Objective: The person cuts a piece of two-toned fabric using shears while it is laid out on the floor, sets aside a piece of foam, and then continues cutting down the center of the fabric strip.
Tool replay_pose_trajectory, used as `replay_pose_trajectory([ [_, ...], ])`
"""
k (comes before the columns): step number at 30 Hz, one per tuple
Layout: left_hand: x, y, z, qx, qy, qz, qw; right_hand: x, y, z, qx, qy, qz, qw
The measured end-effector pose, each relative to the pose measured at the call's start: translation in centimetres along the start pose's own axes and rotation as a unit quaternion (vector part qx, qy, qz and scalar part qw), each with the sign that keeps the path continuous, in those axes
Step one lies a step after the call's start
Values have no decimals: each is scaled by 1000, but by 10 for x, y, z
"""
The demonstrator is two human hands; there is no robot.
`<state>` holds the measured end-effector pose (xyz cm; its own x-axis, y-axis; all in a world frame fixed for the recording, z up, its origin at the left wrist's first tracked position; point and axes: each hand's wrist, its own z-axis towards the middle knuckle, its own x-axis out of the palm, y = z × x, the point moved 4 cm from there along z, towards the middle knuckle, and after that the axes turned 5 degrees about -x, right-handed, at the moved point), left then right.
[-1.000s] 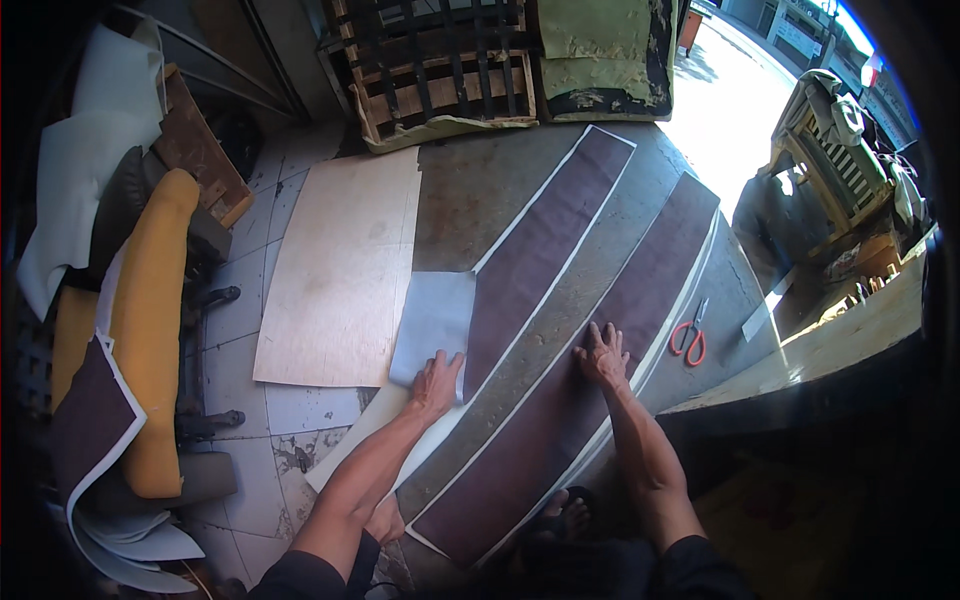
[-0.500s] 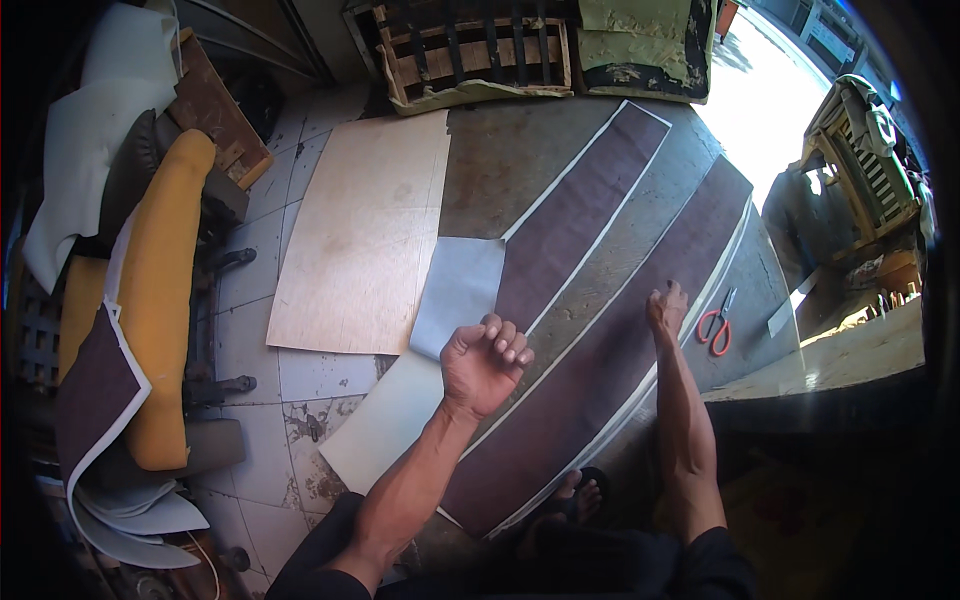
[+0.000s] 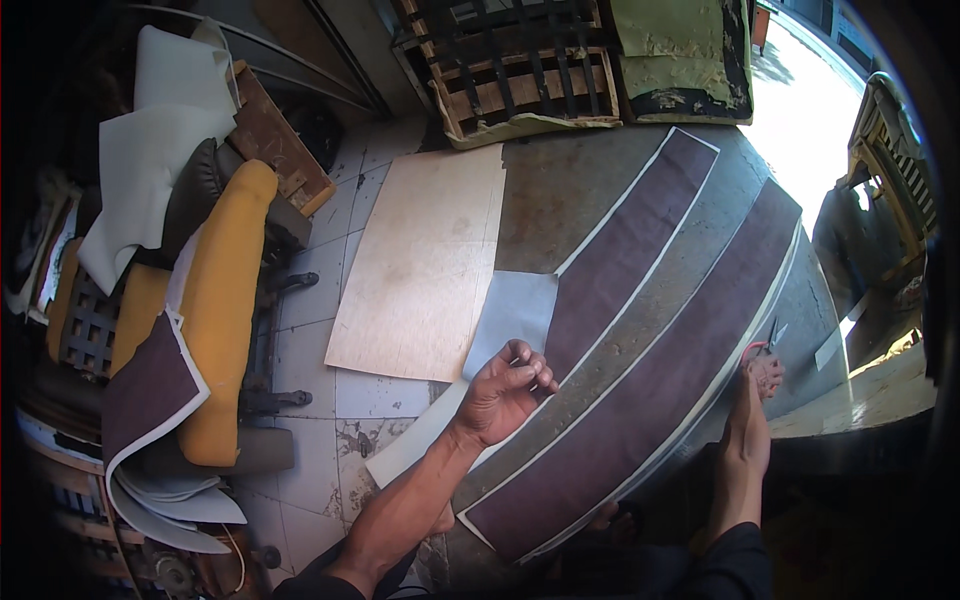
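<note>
My right hand (image 3: 764, 375) is on the red-handled scissors (image 3: 757, 350), its fingers closed over the handle loops, with the blades pointing away from me. Beside it runs a long dark maroon strip of upholstery material (image 3: 640, 385) with pale edges, lying flat on the floor. My left hand (image 3: 503, 396) hangs above the strips with its fingers loosely curled and nothing visible in them. Beyond it lies a second maroon strip (image 3: 630, 255). A grey sheet (image 3: 512, 312) sits against that strip's left edge.
A plywood sheet (image 3: 420, 260) lies on the floor to the left. Farther left is a yellow cushioned seat part (image 3: 225, 320) with a maroon piece (image 3: 150, 385) draped on it. Stripped chair frames (image 3: 530, 85) stand at the back. A wooden frame (image 3: 895, 180) is at far right.
My right hand has left the maroon strip and moved right onto the scissors. My left hand stays raised, its curled fingers slightly loosened. The whole view has shifted, so things appear farther right.
</note>
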<state>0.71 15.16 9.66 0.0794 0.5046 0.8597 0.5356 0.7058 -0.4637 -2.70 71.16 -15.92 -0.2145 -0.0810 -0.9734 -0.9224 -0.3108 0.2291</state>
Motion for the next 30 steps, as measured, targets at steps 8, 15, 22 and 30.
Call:
replay_pose_trajectory([
  [8, 14, -14, 7, 12, -15, 55, 998, 12, 10, 3, 17, 14, 115, 993],
  [15, 25, 23, 26, 4, 28, -22, 999, -114, 60, -170, 1, 342, 757, 557],
  [22, 33, 60, 43, 7, 16, -63, 998, -225, 87, -311, -316, 483, 451, 681],
  [30, 39, 77, 59, 18, 8, -79, 997, -264, 68, -331, -433, 289, 396, 757],
])
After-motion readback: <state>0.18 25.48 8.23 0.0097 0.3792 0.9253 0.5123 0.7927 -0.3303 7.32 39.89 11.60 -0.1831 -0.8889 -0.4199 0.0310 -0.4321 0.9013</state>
